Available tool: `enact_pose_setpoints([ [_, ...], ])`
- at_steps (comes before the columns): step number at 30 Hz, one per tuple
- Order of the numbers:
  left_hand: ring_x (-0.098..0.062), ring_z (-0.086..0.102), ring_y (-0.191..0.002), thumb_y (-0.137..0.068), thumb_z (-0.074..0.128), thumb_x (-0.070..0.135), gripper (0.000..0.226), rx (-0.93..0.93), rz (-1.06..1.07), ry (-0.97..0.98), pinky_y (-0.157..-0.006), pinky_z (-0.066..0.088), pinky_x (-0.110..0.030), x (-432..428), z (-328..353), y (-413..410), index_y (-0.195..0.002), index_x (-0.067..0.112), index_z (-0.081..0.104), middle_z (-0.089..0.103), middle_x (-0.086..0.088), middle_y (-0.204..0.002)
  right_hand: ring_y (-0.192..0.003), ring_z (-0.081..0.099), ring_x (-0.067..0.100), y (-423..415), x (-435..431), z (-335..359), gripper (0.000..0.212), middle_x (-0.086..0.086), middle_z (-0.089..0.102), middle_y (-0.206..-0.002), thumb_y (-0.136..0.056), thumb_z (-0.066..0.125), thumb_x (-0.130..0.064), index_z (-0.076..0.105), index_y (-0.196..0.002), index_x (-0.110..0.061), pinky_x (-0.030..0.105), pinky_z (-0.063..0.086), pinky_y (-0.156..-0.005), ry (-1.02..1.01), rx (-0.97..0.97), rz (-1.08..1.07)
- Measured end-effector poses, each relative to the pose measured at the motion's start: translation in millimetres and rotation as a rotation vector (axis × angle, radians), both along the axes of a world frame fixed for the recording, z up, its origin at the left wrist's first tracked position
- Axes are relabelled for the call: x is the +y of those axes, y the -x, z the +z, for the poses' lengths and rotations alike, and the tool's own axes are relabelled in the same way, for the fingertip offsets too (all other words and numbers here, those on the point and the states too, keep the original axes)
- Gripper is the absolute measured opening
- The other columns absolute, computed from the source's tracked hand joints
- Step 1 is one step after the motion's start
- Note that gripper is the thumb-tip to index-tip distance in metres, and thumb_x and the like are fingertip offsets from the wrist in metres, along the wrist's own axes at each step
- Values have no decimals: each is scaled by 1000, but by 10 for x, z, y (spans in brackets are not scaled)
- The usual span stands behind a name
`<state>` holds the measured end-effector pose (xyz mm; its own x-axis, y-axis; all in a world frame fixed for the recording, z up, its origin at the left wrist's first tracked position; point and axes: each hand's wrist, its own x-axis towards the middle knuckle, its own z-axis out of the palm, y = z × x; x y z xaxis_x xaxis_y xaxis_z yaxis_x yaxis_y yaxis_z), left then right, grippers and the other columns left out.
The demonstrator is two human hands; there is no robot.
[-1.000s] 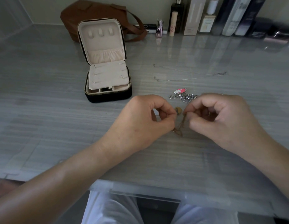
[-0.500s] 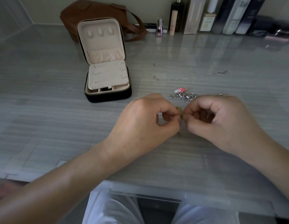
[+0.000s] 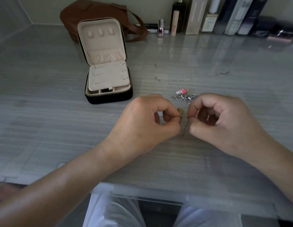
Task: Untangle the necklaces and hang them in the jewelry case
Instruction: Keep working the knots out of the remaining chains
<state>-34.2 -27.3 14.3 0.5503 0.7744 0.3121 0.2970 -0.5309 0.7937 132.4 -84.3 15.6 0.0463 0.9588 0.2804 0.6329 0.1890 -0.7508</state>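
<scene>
Pinched by left hand (image 3: pixel 145 122) and right hand (image 3: pixel 227 122), frame centre: thin gold-toned chain necklace (image 3: pixel 185 127), mostly hidden in the grip. Above, tangled silver chain necklace (image 3: pixel 183 97), partly covered.

Glossy table (image 3: pixel 60 128), velvety case (image 3: pixel 108 79) lining

We see the left hand (image 3: pixel 142 123) and the right hand (image 3: pixel 224 120) both pinching the same thin gold necklace (image 3: pixel 185 128) over the grey table (image 3: pixel 44 120), the silver necklaces (image 3: pixel 185 97) lying just behind them and the open jewelry case (image 3: pixel 109 98) farther left.
</scene>
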Motion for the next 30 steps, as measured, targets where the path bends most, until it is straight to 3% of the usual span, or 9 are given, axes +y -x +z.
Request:
enact_pose_setpoints([
  [3,-3,43,-46,-69,67,17,10,-26,-18,30,-48,32,-11,7,6,2,-63,26,66,59,16,-66,-43,42,5,-1,9,4,25,-3,56,-53,-56,55,-43,60,-72,-23,12,31,-44,25,63,60],
  [7,-3,42,-45,-70,68,17,9,-64,-31,57,-48,31,-10,15,4,10,-65,25,68,61,15,-65,-44,44,5,-8,-7,14,2,-8,57,-55,-67,60,-26,60,-69,-26,9,30,-45,12,35,46],
  [10,-4,40,-45,-71,68,18,10,-87,-38,61,-47,30,-10,15,16,16,-68,28,70,61,12,-65,-47,46,3,1,-24,32,9,-20,57,-58,-74,60,-18,60,-73,-27,7,31,-48,-61,18,58],
  [17,-4,40,-44,-72,69,22,11,-68,-30,75,-46,30,-10,-11,61,20,-67,31,65,58,7,-72,-47,45,2,24,-38,25,8,-22,56,-59,-76,61,-19,60,-76,-28,5,30,-48,-81,12,65],
  [23,-2,35,-36,-86,58,7,24,35,-73,130,-42,25,-8,-54,90,24,-66,20,54,46,24,-44,-47,47,2,24,-38,26,9,-22,57,-61,-75,62,-19,61,-78,-28,5,30,-49,-62,-7,68],
  [30,-4,45,-50,-74,61,22,13,4,-56,76,-53,32,-10,-4,35,15,-62,25,65,58,11,-69,-45,44,3,13,-36,16,8,-20,57,-60,-75,61,-20,61,-78,-28,5,30,-48,-58,18,57],
])
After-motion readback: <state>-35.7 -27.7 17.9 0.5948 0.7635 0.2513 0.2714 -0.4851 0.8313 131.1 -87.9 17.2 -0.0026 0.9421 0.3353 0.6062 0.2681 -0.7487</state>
